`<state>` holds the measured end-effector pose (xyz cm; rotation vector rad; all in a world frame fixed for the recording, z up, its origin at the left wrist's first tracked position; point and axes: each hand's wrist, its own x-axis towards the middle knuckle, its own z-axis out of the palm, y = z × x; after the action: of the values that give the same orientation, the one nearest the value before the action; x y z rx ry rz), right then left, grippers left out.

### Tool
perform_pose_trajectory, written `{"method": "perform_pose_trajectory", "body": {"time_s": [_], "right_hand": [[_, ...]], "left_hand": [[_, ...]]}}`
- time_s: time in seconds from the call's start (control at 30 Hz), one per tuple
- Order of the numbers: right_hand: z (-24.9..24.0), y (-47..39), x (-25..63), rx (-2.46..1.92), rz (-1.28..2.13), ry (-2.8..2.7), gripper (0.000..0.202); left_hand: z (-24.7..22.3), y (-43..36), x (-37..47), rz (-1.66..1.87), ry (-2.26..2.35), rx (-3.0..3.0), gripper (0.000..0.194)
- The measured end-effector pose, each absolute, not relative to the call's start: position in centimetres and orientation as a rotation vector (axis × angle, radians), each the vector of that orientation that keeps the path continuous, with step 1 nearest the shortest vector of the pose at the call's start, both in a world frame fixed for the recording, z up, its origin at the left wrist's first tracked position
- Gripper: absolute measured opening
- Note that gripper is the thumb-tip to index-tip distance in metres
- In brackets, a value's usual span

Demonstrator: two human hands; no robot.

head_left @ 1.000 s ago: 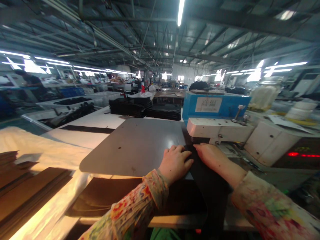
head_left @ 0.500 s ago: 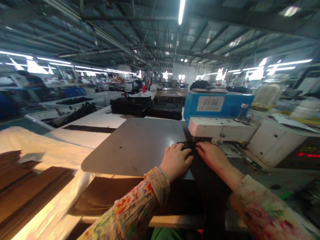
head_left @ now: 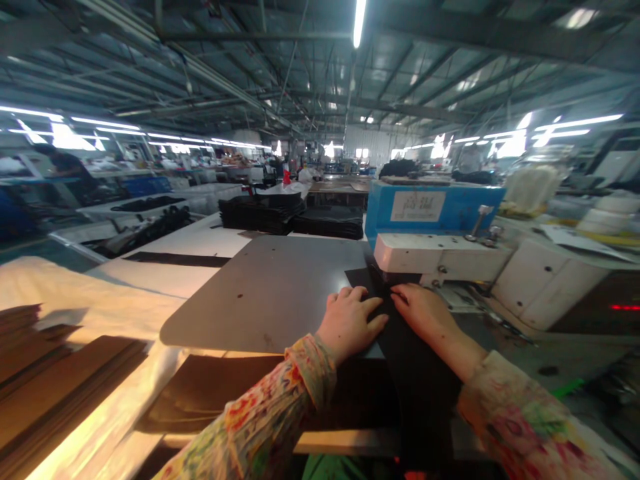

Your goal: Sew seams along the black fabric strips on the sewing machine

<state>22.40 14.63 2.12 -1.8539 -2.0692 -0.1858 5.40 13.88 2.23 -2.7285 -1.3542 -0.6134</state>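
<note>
A black fabric piece lies on the grey machine plate and runs under the arm of a white sewing machine. My left hand presses flat on the fabric's left side, fingers spread toward the needle area. My right hand rests flat on the fabric's right side, fingertips close to the machine arm. Both hands lie a few centimetres apart. The fabric's near end hangs over the table edge toward me.
A blue box stands behind the machine. Stacks of black fabric sit at the far end of the white table. Dark brown sheets lie at the near left. Other workstations and a person fill the hall's left side.
The black fabric has slid forward under the machine arm; more of it now shows beyond my left hand. Both hands have stayed flat on it, barely shifting.
</note>
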Motion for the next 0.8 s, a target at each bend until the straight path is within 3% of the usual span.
{"method": "perform_pose_trajectory", "body": {"time_s": [0.8], "right_hand": [[2.1, 14.54, 22.33, -1.859, -0.217, -2.1, 0.025]], "left_hand": [[2.29, 13.84, 5.43, -0.594, -1.377, -2.733, 0.037]]}}
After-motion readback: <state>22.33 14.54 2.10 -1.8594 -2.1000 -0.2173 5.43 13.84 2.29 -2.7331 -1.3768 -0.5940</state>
